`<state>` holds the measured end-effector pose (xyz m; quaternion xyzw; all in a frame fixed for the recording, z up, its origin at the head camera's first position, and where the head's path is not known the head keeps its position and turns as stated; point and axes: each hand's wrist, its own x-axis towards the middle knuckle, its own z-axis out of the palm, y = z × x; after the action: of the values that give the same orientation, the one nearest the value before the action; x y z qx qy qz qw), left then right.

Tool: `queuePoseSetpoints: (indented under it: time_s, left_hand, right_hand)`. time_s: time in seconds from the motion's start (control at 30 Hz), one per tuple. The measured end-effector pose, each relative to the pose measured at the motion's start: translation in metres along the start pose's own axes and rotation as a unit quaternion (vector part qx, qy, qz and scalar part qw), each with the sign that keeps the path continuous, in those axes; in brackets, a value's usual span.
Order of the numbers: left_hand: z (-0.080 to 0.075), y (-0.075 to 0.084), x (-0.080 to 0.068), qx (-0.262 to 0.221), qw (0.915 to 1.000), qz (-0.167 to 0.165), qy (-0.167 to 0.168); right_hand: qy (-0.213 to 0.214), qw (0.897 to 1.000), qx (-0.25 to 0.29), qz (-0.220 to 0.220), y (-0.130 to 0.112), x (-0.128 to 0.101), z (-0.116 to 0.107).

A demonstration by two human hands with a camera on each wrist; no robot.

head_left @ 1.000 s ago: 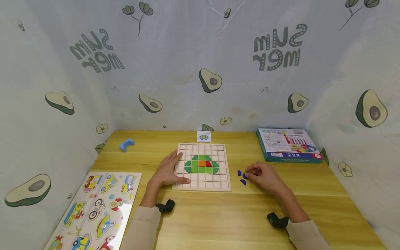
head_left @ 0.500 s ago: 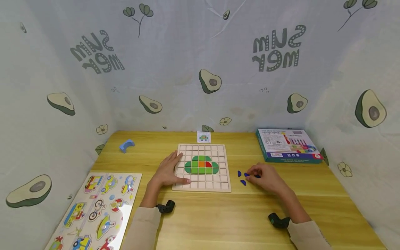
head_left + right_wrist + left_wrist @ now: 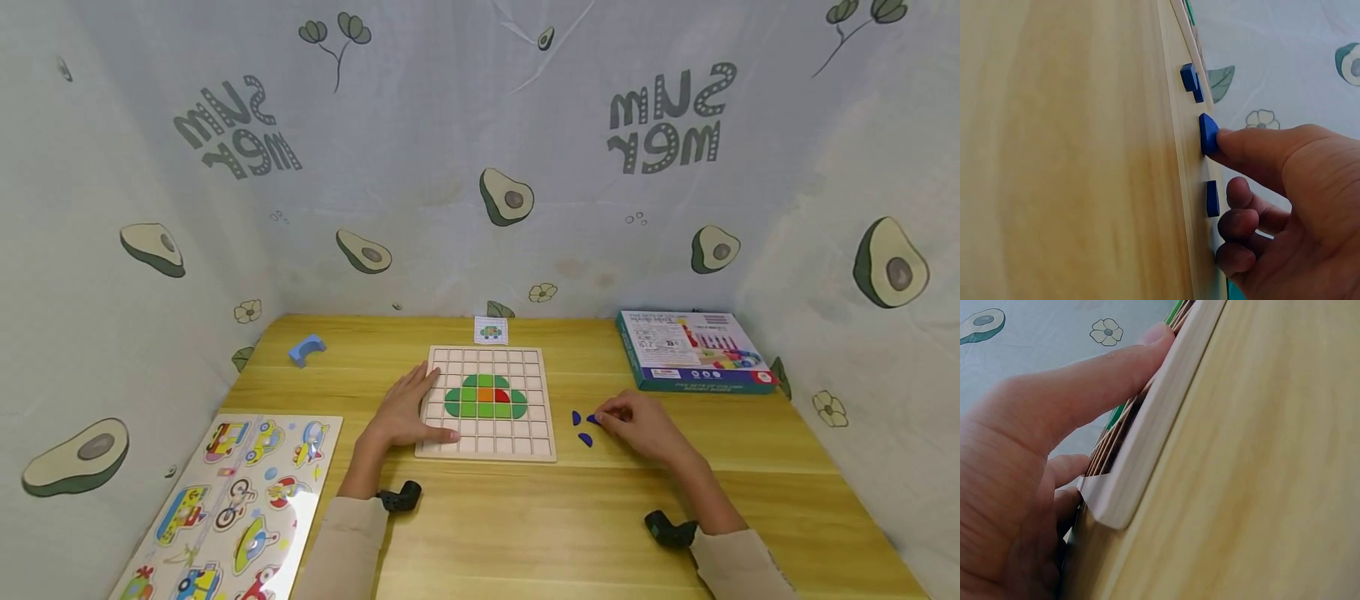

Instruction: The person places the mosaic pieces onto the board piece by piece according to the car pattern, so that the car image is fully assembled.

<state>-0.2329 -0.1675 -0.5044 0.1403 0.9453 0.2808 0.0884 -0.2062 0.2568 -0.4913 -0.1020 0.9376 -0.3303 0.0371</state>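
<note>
- The right hand [image 3: 637, 429] is reaching to a cluster of small dark-blue wooden pieces [image 3: 1208, 133] lying on the yellow wooden tabletop [image 3: 525, 533], just to the right of the pale wooden grid board [image 3: 486, 402].
- Its forefinger is lying extended with the tip touching one blue piece; the other fingers are curling loosely under, and nothing is being gripped yet.
- The left hand [image 3: 405, 412] is resting flat with straight fingers on the board's left edge, pressing it down rather than clasping it.
- Green, orange and red tiles [image 3: 485, 397] are sitting in the board's middle cells, forming a rounded shape.
- The blue pieces are looking light, stiff and smooth-faced, so one will probably skid if pushed; pinching its thin side edges between thumb and forefinger seems the surest hold.
- A colourful vehicle puzzle board [image 3: 225, 508], a light-blue arch block [image 3: 305, 348] and a printed cardboard box [image 3: 693, 348] are lying well apart.
</note>
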Motion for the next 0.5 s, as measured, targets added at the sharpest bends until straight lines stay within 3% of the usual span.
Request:
queuePoseSetpoints:
  time_s: [0.5]
  left_hand:
    - [-0.0003,-0.0024,0.0012,0.009,0.9999,0.008,-0.006]
  right_hand:
    - [0.002,1.0,-0.001,-0.004,0.0026,0.0005,-0.0002]
